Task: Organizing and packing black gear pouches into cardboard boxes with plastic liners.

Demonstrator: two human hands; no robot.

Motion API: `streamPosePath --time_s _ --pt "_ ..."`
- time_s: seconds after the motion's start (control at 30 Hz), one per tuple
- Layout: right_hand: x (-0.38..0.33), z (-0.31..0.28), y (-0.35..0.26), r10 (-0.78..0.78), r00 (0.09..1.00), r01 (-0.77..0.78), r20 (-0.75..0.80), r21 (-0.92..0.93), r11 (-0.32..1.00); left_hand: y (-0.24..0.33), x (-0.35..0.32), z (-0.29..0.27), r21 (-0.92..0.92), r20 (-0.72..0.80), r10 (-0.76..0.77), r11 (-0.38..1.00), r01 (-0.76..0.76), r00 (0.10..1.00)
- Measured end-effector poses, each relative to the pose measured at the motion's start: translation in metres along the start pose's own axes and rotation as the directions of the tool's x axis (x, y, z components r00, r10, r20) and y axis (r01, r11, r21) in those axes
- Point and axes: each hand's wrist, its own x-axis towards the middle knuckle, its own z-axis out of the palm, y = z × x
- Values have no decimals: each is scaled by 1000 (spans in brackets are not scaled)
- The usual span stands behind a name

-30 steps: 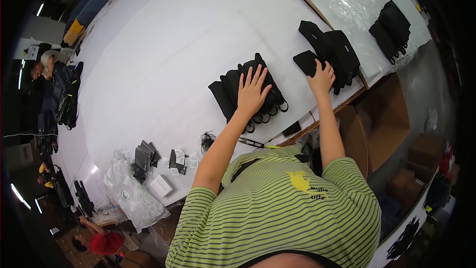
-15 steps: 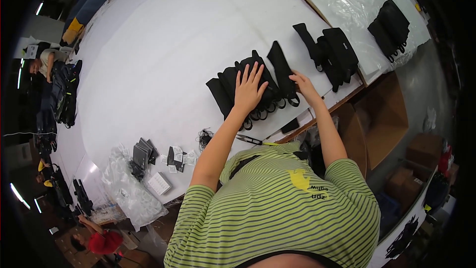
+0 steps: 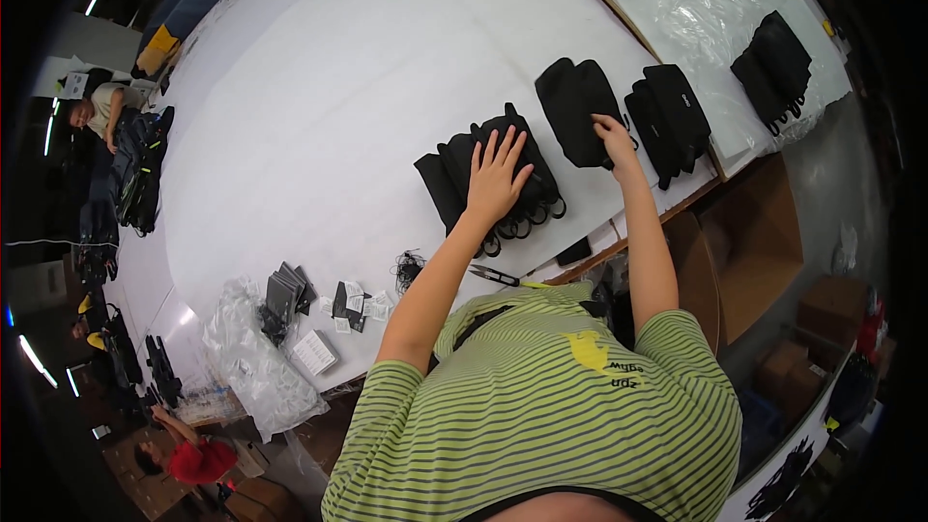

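My left hand (image 3: 496, 182) lies flat with fingers spread on a row of black fabric pouches (image 3: 538, 166), whose small loops point toward me. Just right of that row, my right hand (image 3: 617, 143) has its thumb and fingers closed on the near right edge of a black pouch (image 3: 575, 106). This pouch shows its broad face, and its top outline has two humps, so I cannot tell whether a second one lies with it. Farther right, close to the table edge, more black pouches (image 3: 680, 116) lean together.
Black pouches (image 3: 773, 63) sit on plastic sheeting at the far right. Thread snips (image 3: 495, 275), black cord (image 3: 409, 269), dark cards (image 3: 287, 290), small white tags (image 3: 379, 306) and a clear plastic bag (image 3: 246, 358) lie along the near side. An open carton (image 3: 754, 242) stands below the table's right edge. Other people work at left.
My right hand has moved slightly up and right. The pouch by it, earlier standing narrow on edge, now shows its broad face beside the right-hand group. My left hand stays on the row.
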Motion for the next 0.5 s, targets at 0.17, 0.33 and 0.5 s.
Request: streamPosePath --time_s 0.17,0.33,0.5 --pt "-5 35 40 192 967 -86 167 -494 865 14 12 -1 -148 -36 -75 987 69 997" --pt "-11 45 12 137 968 80 208 -781 619 23 19 -2 4 -51 -5 1000 5 999" --pt "-5 35 -5 -47 977 209 209 -879 429 22 26 11 60 -45 71 996 -68 996"
